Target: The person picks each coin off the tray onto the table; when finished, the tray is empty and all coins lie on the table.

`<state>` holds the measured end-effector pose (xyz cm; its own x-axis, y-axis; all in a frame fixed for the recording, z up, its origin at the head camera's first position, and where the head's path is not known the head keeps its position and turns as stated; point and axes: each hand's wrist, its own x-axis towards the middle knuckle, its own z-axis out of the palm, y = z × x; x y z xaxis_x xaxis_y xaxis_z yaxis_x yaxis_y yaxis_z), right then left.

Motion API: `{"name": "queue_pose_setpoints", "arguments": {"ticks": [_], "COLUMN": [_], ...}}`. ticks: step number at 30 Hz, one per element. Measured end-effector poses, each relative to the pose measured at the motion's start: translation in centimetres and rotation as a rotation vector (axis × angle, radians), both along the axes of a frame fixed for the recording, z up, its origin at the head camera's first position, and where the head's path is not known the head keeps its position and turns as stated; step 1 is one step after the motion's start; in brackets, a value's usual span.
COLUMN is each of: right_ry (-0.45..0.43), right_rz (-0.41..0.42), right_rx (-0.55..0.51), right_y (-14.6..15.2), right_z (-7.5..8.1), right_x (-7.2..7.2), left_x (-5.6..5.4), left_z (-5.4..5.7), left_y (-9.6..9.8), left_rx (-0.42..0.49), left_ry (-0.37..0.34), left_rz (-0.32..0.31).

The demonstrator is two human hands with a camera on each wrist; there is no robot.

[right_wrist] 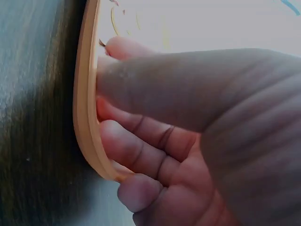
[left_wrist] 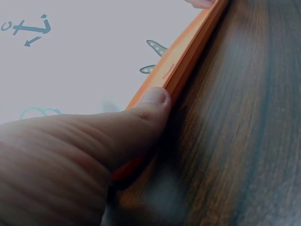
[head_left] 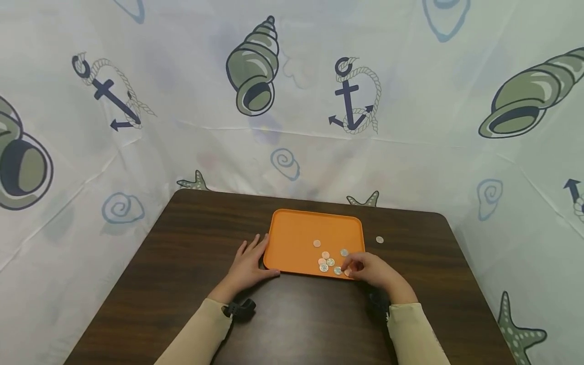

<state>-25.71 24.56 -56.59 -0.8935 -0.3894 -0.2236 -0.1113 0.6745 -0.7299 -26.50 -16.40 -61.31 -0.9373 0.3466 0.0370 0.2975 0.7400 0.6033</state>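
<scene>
Seen from above: a flat rectangular orange plastic tray lying on a dark brown wooden table, long axis running left to right, near edge facing the person. Two forearms in beige sleeves reaching in from the bottom, hands well apart at opposite ends of the tray's near edge. Left hand flat on the table just beside the tray's near left corner, fingers straight and spread against the left rim, thumb pressed along the near rim in the left wrist view. Right hand curled over the tray's near right corner, fingertips bent down inside the rim; from the right wrist view, fingers folded close behind the rim, thumb laid across them. Possibly pinching a coin at the fingertips, though too small and hidden to tell for sure. Inside the tray, a loose cluster of small round silver and copper-coloured coins in the near right part, one coin a little apart toward the tray's middle. Outside the tray, a single silver coin on the table just beyond the right rim. Behind the table, beyond the tray's far edge, a white curtain printed with anchors, shells and starfish.
</scene>
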Motion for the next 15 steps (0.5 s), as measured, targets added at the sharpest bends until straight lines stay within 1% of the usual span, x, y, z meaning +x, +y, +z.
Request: {"name": "queue_pose_setpoints", "arguments": {"ticks": [4,8,12,15], "right_ry": [0.042,0.053,0.043,0.038], "right_rz": [-0.04,-0.079,-0.082,-0.066], "right_rx": [0.04,0.049,0.0,-0.08], "right_y": [-0.24,-0.4,-0.08,0.48], "right_z": [-0.2,-0.34,-0.71,-1.04], "right_x": [0.12,0.09,0.08,0.13], "left_x": [-0.06,-0.03,0.1,0.18], "left_z": [-0.04,0.04,0.04,0.06], "left_y": [0.12,0.19,0.15,0.09], "left_rx": [0.002,0.008,0.011,0.012], "left_ry": [0.006,0.01,0.004,-0.002], "left_rz": [-0.002,0.009,0.016,0.017]}}
